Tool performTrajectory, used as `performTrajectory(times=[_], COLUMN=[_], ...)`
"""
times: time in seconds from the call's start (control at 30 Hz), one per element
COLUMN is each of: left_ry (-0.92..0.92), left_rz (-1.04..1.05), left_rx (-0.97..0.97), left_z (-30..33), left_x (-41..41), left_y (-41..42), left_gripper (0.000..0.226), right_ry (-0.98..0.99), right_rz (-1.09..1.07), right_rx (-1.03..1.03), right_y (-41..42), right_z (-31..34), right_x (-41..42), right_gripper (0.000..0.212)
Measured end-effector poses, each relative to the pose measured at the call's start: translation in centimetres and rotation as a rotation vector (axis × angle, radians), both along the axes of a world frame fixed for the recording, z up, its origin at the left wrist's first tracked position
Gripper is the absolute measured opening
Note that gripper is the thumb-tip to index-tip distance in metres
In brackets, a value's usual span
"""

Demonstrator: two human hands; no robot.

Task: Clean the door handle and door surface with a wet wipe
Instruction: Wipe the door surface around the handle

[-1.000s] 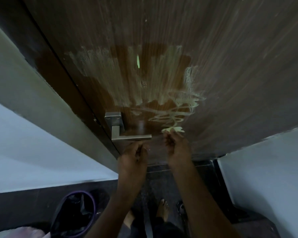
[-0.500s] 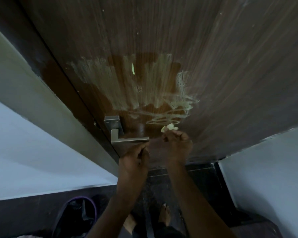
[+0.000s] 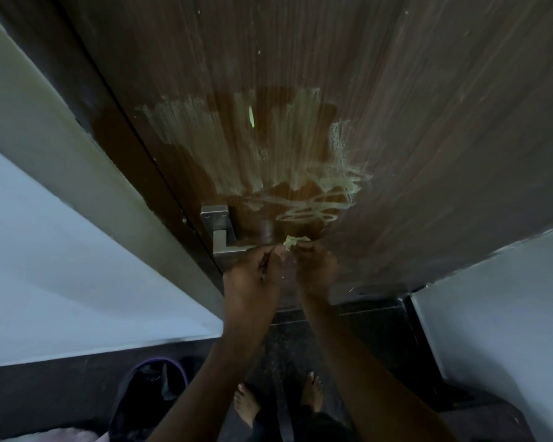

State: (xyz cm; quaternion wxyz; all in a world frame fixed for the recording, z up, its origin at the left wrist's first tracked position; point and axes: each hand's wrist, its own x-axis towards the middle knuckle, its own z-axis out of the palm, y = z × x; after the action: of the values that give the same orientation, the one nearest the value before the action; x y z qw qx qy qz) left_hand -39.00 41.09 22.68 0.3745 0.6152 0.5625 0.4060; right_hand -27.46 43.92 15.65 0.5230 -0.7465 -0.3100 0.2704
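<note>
A dark brown wooden door (image 3: 428,122) fills the upper view, smeared with pale streaks (image 3: 268,154) above a square steel lever handle (image 3: 219,232). A small crumpled pale wet wipe (image 3: 292,241) pokes out just right of the handle's lever. My right hand (image 3: 315,269) pinches the wipe from below. My left hand (image 3: 253,279) is closed right beside it, fingertips at the wipe and in front of the lever's free end, which is hidden. Both hands touch each other.
A pale door frame (image 3: 61,148) and white wall run down the left. Another white wall (image 3: 498,314) stands at the right. A purple-rimmed bin with a black liner (image 3: 154,387) sits on the dark floor at lower left, near my bare feet (image 3: 246,403).
My right hand has dropped from the door surface with the wipe and met my left hand by the lever. The camera has come closer to the door.
</note>
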Motion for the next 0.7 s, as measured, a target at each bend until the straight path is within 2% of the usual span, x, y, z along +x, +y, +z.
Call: performTrajectory(times=[0.07, 0.13, 0.23, 0.33, 0.4, 0.43, 0.53, 0.6, 0.7], left_ry=[-0.001, 0.0, -0.035, -0.024, 0.004, 0.014, 0.018, 0.021, 0.024], left_rz=[0.012, 0.031, 0.042, 0.043, 0.044, 0.042, 0.031, 0.029, 0.038], left_rx=[-0.007, 0.004, 0.022, 0.05, 0.08, 0.093, 0.129, 0.142, 0.157], left_z=[0.0, 0.2, 0.6, 0.7, 0.8, 0.8, 1.1, 1.2, 1.4], left_x=[0.0, -0.1, -0.2, -0.3, -0.3, -0.3, -0.3, -0.5, -0.8], left_y=[0.0, 0.0, 0.0, 0.0, 0.0, 0.0, 0.3, 0.6, 0.9], left_gripper=[0.014, 0.028, 0.04, 0.029, 0.023, 0.022, 0.021, 0.028, 0.035], right_ry=[-0.02, -0.017, -0.068, -0.239, -0.268, -0.248, -0.355, -0.449, -0.446], right_rz=[-0.046, -0.158, -0.204, -0.055, 0.015, 0.022, -0.009, 0.024, 0.072], right_rx=[0.049, 0.139, 0.224, 0.026, -0.091, -0.075, 0.131, 0.312, 0.393], right_y=[0.1, 0.5, 0.5, -0.2, -0.6, -0.6, 0.1, 0.8, 1.3], right_z=[0.6, 1.7, 2.3, 0.2, -1.2, -1.2, 0.6, 2.1, 2.3], right_x=[0.4, 1.1, 1.9, 1.7, 1.8, 1.9, 1.2, 0.3, 0.1], right_gripper=[0.015, 0.031, 0.028, 0.008, 0.021, 0.021, 0.014, 0.014, 0.005])
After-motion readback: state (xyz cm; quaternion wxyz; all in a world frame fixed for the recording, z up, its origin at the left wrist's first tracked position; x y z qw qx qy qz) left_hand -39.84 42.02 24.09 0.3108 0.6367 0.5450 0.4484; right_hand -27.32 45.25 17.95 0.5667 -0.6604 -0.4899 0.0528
